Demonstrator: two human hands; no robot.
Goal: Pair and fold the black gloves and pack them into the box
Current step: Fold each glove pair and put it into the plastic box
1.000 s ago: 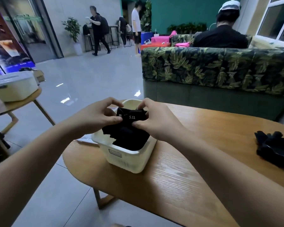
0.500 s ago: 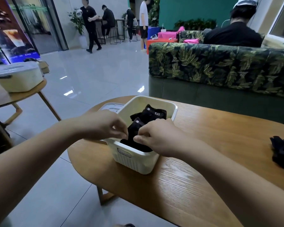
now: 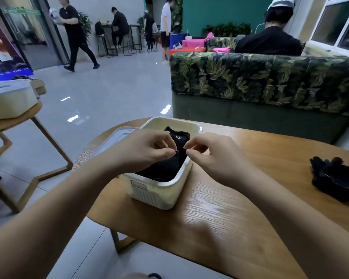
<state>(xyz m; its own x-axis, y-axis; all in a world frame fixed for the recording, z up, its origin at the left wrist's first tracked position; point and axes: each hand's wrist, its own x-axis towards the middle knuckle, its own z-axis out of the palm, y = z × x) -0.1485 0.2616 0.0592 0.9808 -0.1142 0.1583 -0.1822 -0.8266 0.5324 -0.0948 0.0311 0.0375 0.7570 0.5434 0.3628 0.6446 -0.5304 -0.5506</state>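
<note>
A cream plastic box (image 3: 180, 177) stands on the round wooden table (image 3: 220, 214). Folded black gloves (image 3: 168, 167) lie inside it, one showing a white "5.11" label at the far end. Both hands hover over the box's near half. My left hand (image 3: 145, 152) comes in from the left, and my right hand (image 3: 216, 158) comes in from the right. On each, thumb and forefinger are pinched together just above the gloves, with no fabric visible between them. A loose heap of black gloves (image 3: 334, 176) lies at the table's right edge.
The box's pale lid (image 3: 117, 138) lies flat just left of the box. A leaf-patterned sofa (image 3: 260, 81) stands behind the table with a seated person beyond it. To the left is a second wooden table (image 3: 14, 121) carrying a closed cream box. People stand and walk in the far background.
Both hands pushed the labelled folded gloves down into the box, then rose off them with fingertips pinched. The view has shifted slightly.
</note>
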